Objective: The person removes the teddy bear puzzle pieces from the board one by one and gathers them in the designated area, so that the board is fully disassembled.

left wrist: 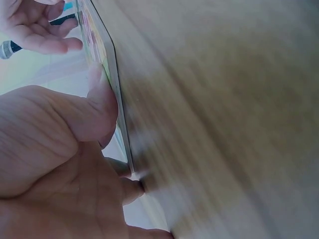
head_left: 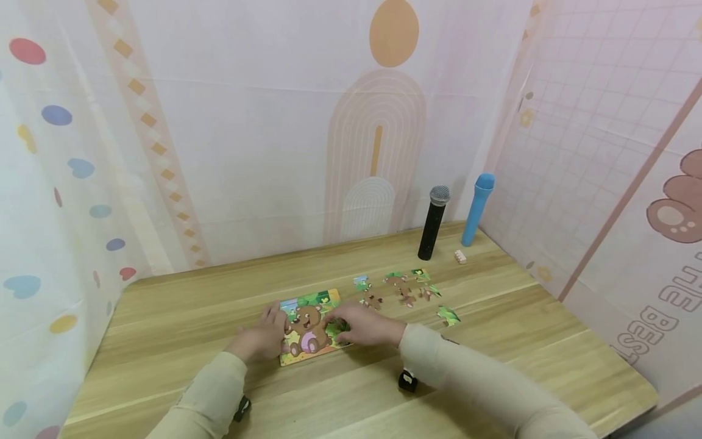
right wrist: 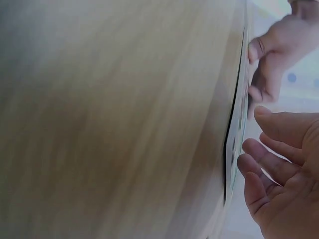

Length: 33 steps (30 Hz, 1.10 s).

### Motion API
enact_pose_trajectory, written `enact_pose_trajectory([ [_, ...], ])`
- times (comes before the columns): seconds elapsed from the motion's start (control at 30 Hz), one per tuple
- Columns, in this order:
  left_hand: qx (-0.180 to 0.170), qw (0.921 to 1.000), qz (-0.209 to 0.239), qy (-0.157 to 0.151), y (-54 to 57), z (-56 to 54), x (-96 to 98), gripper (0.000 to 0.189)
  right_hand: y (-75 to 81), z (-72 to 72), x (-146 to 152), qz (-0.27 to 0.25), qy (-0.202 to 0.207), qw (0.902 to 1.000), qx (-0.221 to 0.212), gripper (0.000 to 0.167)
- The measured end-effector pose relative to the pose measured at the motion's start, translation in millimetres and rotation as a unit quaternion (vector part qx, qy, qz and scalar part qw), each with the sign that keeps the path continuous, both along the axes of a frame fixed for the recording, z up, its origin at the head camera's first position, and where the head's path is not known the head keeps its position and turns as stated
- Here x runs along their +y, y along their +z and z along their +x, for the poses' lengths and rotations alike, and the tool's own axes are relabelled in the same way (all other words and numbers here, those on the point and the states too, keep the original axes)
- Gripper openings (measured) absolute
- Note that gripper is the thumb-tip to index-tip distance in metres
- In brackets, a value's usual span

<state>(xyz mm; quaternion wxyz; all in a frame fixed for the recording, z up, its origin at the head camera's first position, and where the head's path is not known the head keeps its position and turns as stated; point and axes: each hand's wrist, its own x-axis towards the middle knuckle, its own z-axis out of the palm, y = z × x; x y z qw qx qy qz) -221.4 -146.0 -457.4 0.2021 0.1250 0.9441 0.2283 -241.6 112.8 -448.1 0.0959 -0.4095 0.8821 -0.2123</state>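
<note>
A picture puzzle (head_left: pixel 308 326) of a brown bear in a frame lies on the wooden table. My left hand (head_left: pixel 267 332) rests along its left edge. In the left wrist view, that thumb (left wrist: pixel 102 107) touches the puzzle's edge while the other fingers reach down to the table beside it. Over the right side of the puzzle is my right hand (head_left: pixel 366 324), its fingers loosely bent around a shaded green part of the picture. The right wrist view shows the right hand's fingers (right wrist: pixel 271 162) close above the puzzle, with no piece visible between them.
Several loose puzzle pieces (head_left: pixel 407 296) lie right of the puzzle, with a green one (head_left: pixel 448 315) nearer me. A black microphone (head_left: pixel 432 225) and a blue microphone (head_left: pixel 477 210) stand at the back right, a small pale pink object (head_left: pixel 460 256) near them. Printed curtains (head_left: pixel 263 152) border the table.
</note>
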Motion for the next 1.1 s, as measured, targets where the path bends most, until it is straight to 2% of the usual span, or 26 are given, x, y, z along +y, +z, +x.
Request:
enact_pose_trajectory([
  [0.17,0.007,1.0,-0.003,-0.002,-5.5,-3.0,-2.5,0.027,-3.2,3.0,-12.3,0.003,0.011,0.9999,-0.004,0.042],
  [0.43,0.018,0.9998,0.004,0.008,-6.9,-2.8,-1.6,0.029,-4.6,3.5,-20.6,0.003,0.012,0.9999,0.007,0.047],
  [0.77,0.01,0.9999,0.005,0.006,-9.4,-3.4,-1.8,0.028,-4.2,6.6,-26.0,0.01,0.014,0.9996,0.022,0.044],
  [1.1,0.01,0.9999,0.0,-0.004,-7.5,-3.8,-1.9,0.029,-3.4,7.0,-27.6,0.013,-0.01,0.9998,0.014,0.041],
])
